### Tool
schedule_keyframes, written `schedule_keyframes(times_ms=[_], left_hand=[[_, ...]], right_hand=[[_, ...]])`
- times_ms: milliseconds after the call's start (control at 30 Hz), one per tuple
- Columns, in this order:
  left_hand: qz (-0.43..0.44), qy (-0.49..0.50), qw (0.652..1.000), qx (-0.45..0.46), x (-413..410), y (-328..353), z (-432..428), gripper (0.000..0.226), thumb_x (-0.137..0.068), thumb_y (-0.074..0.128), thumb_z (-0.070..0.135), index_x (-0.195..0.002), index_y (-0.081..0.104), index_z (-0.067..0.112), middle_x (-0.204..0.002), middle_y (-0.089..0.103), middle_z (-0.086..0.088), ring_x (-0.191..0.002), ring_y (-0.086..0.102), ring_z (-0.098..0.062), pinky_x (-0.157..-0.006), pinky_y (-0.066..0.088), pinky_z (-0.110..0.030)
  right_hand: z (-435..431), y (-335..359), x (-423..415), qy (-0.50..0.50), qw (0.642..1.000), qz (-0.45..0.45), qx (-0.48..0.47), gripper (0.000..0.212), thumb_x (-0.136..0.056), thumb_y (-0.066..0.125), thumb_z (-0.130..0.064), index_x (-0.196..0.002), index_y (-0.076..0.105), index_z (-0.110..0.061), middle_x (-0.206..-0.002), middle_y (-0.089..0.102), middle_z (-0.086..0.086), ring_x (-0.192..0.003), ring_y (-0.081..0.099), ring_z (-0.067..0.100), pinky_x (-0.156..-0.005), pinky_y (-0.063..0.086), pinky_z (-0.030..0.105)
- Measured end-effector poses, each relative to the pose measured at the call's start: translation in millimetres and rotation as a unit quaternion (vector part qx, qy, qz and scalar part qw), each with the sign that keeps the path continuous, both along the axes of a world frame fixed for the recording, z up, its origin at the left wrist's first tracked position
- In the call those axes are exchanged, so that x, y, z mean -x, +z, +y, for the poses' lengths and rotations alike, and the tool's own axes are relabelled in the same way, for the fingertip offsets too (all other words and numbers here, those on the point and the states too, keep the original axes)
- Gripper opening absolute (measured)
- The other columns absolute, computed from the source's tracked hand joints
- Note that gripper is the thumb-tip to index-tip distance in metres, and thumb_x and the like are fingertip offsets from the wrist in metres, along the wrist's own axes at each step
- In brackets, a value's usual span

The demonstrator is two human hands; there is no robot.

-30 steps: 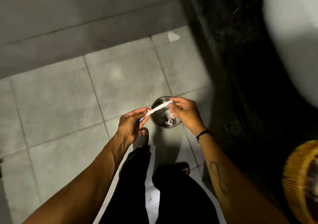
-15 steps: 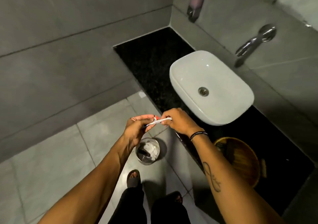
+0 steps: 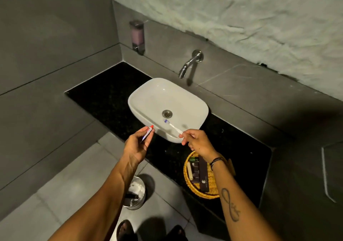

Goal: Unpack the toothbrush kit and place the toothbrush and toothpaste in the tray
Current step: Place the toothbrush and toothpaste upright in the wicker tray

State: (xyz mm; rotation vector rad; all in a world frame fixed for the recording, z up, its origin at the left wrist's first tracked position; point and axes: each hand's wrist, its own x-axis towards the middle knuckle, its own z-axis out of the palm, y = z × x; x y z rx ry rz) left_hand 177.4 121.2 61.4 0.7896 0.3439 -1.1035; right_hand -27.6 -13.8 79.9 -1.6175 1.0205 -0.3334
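Left hand (image 3: 136, 146): closed on small toothpaste tube (image 3: 148, 133), red cap up, held before front rim of white basin (image 3: 148, 100).
Right hand (image 3: 196, 142): pinching handle end of white toothbrush (image 3: 173, 127); bristle head over basin, near drain (image 3: 167, 113).
Woven round tray (image 3: 187, 181): on black counter (image 3: 104, 96) below right wrist; holds dark boxes (image 3: 203, 176).
Steel bin (image 3: 134, 194): on tiled floor beneath left forearm.
Wall tap (image 3: 189, 62): behind basin.
Soap dispenser (image 3: 137, 35): in wall corner.
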Motion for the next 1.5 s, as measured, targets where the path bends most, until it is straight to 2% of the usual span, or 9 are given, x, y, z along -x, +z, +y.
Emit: schedule_keyframes(times_ms=[133,267,367,467,600,700,833,1000,1500], left_hand=[[-0.017,-0.032,0.999,-0.008,30.2,-7.5,-25.9,0.028,-0.094,0.05,-0.018,-0.113,0.067,-0.006,-0.1,0.078,-0.018,-0.097,0.075,-0.029,-0.073,0.066,-0.027],[-0.027,-0.052,0.998,-0.01,58.6,-23.6,-47.1,0.027,-0.095,0.053,-0.018,-0.117,0.065,-0.007,-0.095,0.081,-0.016,-0.082,0.081,-0.022,-0.081,0.064,-0.027],[-0.033,-0.06,0.997,-0.017,78.2,-37.3,-56.2,0.027,-0.092,0.06,-0.015,-0.118,0.067,-0.009,-0.095,0.081,-0.015,-0.081,0.081,-0.022,-0.078,0.065,-0.026],[-0.039,-0.099,0.994,-0.037,95.7,-48.6,-62.7,0.02,-0.091,0.064,-0.011,-0.109,0.072,-0.003,-0.085,0.083,-0.009,-0.077,0.081,-0.019,-0.07,0.064,-0.024],[-0.076,-0.18,0.977,-0.087,116.4,-59.7,-66.4,0.018,-0.089,0.072,0.0,-0.084,0.081,0.014,-0.081,0.082,-0.001,-0.068,0.078,-0.014,-0.061,0.061,-0.021],[-0.101,-0.211,0.967,-0.101,126.7,-67.2,-68.3,0.012,-0.083,0.077,0.006,-0.093,0.074,0.013,-0.085,0.08,-0.001,-0.067,0.077,-0.011,-0.058,0.057,-0.021],[-0.138,-0.214,0.956,-0.142,136.3,-82.0,-70.5,0.012,-0.081,0.08,0.003,-0.084,0.073,0.012,-0.089,0.079,-0.008,-0.071,0.076,-0.017,-0.059,0.059,-0.024],[-0.166,-0.203,0.953,-0.153,143.7,-99.3,-68.1,0.019,-0.081,0.078,-0.004,-0.095,0.075,0.009,-0.086,0.083,-0.012,-0.074,0.081,-0.022,-0.063,0.062,-0.028],[-0.158,-0.198,0.953,-0.165,139.2,-111.6,-63.1,0.029,-0.084,0.073,-0.009,-0.113,0.074,-0.003,-0.097,0.08,-0.02,-0.074,0.081,-0.023,-0.063,0.063,-0.028]], right_hand=[[-2.7,-7.0,40.3,-0.105,0.992,-0.06,-0.041,0.025,-0.108,0.056,-0.011,-0.12,0.07,0.006,-0.09,0.075,0.019,-0.065,0.062,0.012,-0.064,0.05,0.022],[-5.2,-24.8,81.3,-0.194,0.973,-0.101,-0.079,0.028,-0.107,0.057,-0.009,-0.127,0.067,0.007,-0.117,0.078,0.025,-0.101,0.077,0.019,-0.089,0.06,0.02],[-10.5,-44.6,107.4,-0.268,0.952,-0.087,-0.121,0.028,-0.103,0.065,-0.014,-0.126,0.072,0.002,-0.119,0.079,0.019,-0.117,0.074,0.031,-0.102,0.061,0.039],[-17.4,-65.6,127.3,-0.333,0.927,-0.071,-0.156,0.03,-0.098,0.073,-0.016,-0.125,0.074,-0.002,-0.115,0.079,0.02,-0.112,0.076,0.038,-0.102,0.06,0.053],[-26.4,-87.2,146.1,-0.368,0.92,-0.03,-0.133,0.026,-0.096,0.074,-0.007,-0.121,0.076,-0.002,-0.116,0.079,0.02,-0.103,0.077,0.032,-0.092,0.064,0.042],[-30.4,-105.3,156.7,-0.337,0.934,0.027,-0.117,0.025,-0.093,0.075,-0.001,-0.118,0.076,0.001,-0.116,0.078,0.021,-0.086,0.071,0.019,-0.069,0.055,0.024],[-37.7,-129.8,159.4,-0.275,0.948,0.104,-0.121,0.025,-0.092,0.076,0.001,-0.117,0.075,0.006,-0.107,0.078,0.024,-0.079,0.07,0.024,-0.058,0.057,0.025],[-47.7,-155.6,147.0,-0.238,0.949,0.161,-0.127,0.022,-0.091,0.077,0.004,-0.112,0.074,0.007,-0.109,0.078,0.025,-0.095,0.079,0.04,-0.08,0.067,0.049],[-64.2,-169.8,124.2,-0.238,0.941,0.199,-0.136,0.023,-0.09,0.078,0.001,-0.113,0.076,0.004,-0.111,0.079,0.022,-0.094,0.08,0.037,-0.084,0.067,0.052]])
